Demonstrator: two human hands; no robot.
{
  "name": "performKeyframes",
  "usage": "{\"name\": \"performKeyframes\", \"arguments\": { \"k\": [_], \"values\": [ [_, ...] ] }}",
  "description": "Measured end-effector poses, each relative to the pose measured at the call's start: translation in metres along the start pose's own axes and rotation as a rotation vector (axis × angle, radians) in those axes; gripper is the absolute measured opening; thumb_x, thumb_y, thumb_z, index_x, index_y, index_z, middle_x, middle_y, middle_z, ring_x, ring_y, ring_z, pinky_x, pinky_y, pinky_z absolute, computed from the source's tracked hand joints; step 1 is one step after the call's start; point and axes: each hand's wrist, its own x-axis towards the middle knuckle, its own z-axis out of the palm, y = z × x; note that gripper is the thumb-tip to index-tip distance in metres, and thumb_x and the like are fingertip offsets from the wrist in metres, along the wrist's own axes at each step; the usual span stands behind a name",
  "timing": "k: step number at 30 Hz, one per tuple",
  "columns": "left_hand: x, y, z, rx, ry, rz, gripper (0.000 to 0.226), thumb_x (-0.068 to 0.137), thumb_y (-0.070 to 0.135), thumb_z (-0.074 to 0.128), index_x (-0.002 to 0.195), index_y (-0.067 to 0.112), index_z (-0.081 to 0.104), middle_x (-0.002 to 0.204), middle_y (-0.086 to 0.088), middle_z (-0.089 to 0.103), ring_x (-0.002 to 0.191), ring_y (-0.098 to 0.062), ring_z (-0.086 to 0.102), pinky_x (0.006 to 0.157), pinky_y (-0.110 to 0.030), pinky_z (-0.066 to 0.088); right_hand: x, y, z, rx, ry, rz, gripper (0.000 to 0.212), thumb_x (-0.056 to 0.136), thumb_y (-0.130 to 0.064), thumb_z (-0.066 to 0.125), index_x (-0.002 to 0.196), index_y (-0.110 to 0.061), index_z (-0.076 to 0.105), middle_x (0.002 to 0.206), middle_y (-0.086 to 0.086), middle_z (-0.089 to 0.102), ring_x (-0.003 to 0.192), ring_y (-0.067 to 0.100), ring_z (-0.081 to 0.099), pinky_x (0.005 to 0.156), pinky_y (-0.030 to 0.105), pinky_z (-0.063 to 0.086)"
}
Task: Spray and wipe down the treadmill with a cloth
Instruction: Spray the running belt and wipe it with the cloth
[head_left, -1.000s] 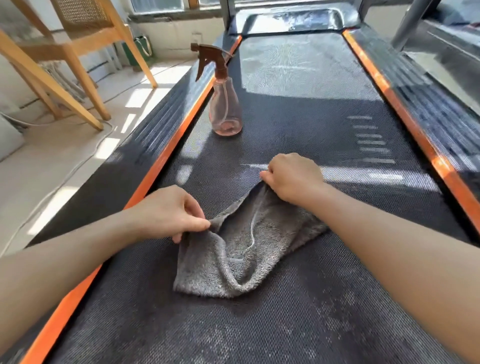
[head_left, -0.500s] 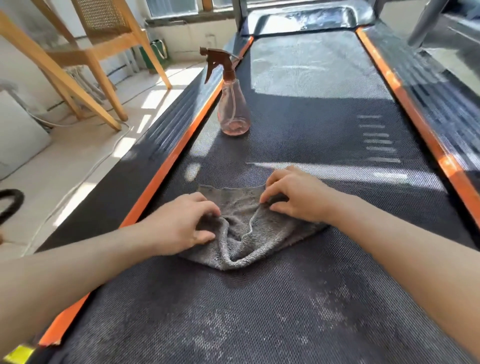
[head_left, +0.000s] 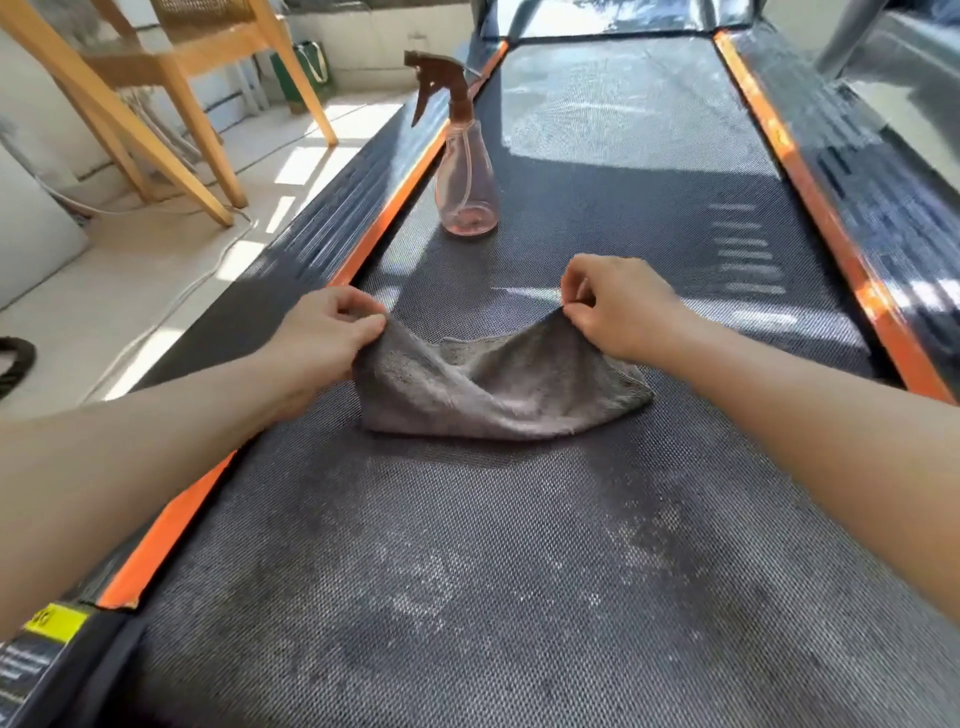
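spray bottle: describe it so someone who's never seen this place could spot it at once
Find the long dark treadmill belt, edged with orange strips. Close to its left orange strip, just beyond the crumpled grey cloth, the spray bottle stands upright. It is the only clear pinkish container there, topped with a brown trigger head.

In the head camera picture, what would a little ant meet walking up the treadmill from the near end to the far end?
yellow sticker → grey cloth → spray bottle

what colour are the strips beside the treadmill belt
The long side strips are orange, clearest in the head view.
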Motion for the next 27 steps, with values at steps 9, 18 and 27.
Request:
{"name": "performKeyframes", "arguments": {
  "k": [9, 18, 27],
  "values": [
    [-0.027, -0.028, 0.068, 1.041, -0.286, 0.396, 0.069, 0.096, 0.06, 0.021, 0.156, 0.028, 0.006, 0.164, 0.0, 0.0, 0.15, -0.019, 0.002, 0.119, -0.046, 0.01, -0.049, -0.028, 0.08, -0.263, -0.363, -0.044, 0.076, 0.091, -0.073, 0.016, 0.157, -0.036, 0.001, 0.165, 0.009, -0.014, 0.151, 0.029, -0.014, 0.118, 0.056, -0.007],
    [0.08, -0.054, 0.023, 0.975, -0.157, 0.215, 0.065, 0.102, 0.043, 0.025, 0.156, 0.014, 0.005, 0.163, -0.015, 0.002, 0.151, -0.025, 0.001, 0.121, -0.044, 0.011, 0.066, -0.081, 0.118, -0.102, -0.352, -0.064, 0.064, 0.101, -0.057, 0.022, 0.158, -0.035, 0.005, 0.166, 0.003, -0.013, 0.151, 0.023, -0.018, 0.117, 0.053, -0.016],
    [0.161, 0.023, 0.125, 0.967, -0.154, 0.34, 0.067, 0.1, 0.052, 0.021, 0.156, 0.019, 0.008, 0.164, -0.01, 0.0, 0.15, -0.026, 0.0, 0.121, -0.047, 0.005, 0.12, 0.045, 0.072, -0.147, -0.314, 0.162, 0.078, 0.091, -0.076, 0.024, 0.157, -0.04, 0.002, 0.166, -0.004, -0.012, 0.152, 0.016, -0.014, 0.118, 0.049, -0.011]
  ]
}}
